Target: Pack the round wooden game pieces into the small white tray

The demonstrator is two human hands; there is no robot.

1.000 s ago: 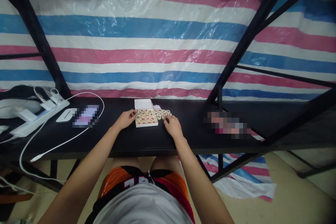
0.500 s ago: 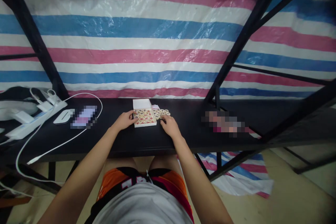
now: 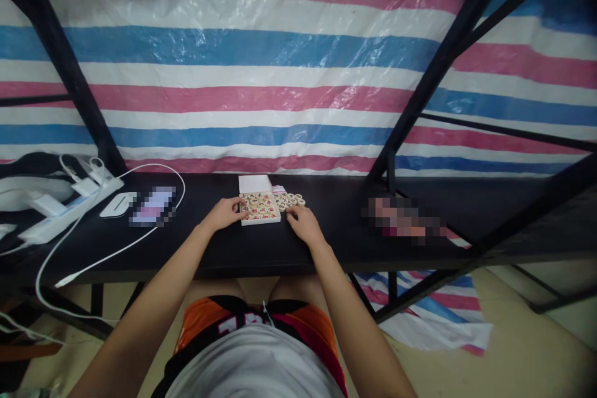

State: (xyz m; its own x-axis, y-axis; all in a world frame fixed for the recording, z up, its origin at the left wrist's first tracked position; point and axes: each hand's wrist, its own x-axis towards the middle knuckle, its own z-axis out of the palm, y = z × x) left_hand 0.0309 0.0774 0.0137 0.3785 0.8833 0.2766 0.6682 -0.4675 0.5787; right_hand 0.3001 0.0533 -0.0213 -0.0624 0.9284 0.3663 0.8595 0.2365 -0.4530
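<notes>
A small white box (image 3: 260, 209) filled with round wooden chess pieces marked in red sits on the black table (image 3: 326, 242). Its white lid (image 3: 254, 184) lies just behind it. My left hand (image 3: 224, 213) rests against the box's left edge with fingers curled on it. My right hand (image 3: 303, 224) is just right of the box, fingers bent down toward several loose pieces (image 3: 290, 200) on the table. Whether it pinches a piece is hidden.
A white power strip (image 3: 56, 214) with plugs and a white cable (image 3: 116, 249) lie at the left, beside a white mouse (image 3: 117, 204) and a blurred phone (image 3: 153, 206). A blurred object (image 3: 403, 219) lies at right. Black frame bars (image 3: 420, 99) cross a striped tarp (image 3: 261, 74).
My right hand has slid slightly left and nearer to the box. My left hand stays on the box's left edge.
</notes>
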